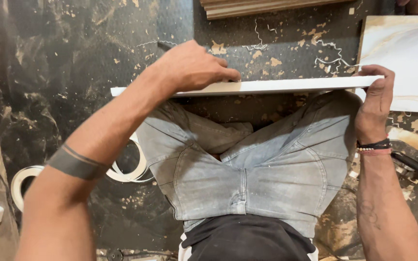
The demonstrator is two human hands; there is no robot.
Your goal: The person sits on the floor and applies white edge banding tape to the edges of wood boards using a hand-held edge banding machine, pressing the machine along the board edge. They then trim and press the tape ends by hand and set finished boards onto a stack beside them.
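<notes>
A person sits cross-legged on a dark, chip-strewn workshop floor (64, 72) with a long, narrow white laminated board (286, 85) lying across the knees of pale grey jeans (247, 169), seen nearly edge-on from above. The left hand (192, 67) presses down on the board's top face left of its middle, fingers curled and fingertips (231, 75) at the near edge; the right hand (376, 104) wraps the board's right end, fingers hooked over the top edge, holding it fast. The board looks stiff and flat with no sag between the knees, likely light enough for one person yet awkward through its length, so a hold near each end or a press at mid-span seems the steady choice; its smooth white face may be slippery and its corners prone to chipping. Pale shavings and thin curled strips (332, 55) litter the floor beyond the board. A marbled cream panel (407, 53) lies flat at the upper right, and stacked wooden boards (257, 7) show at the top edge. Two coils of white edge-banding tape (22, 183) rest on the floor at the left, one partly hidden by the thigh. No containers appear anywhere in view.
</notes>
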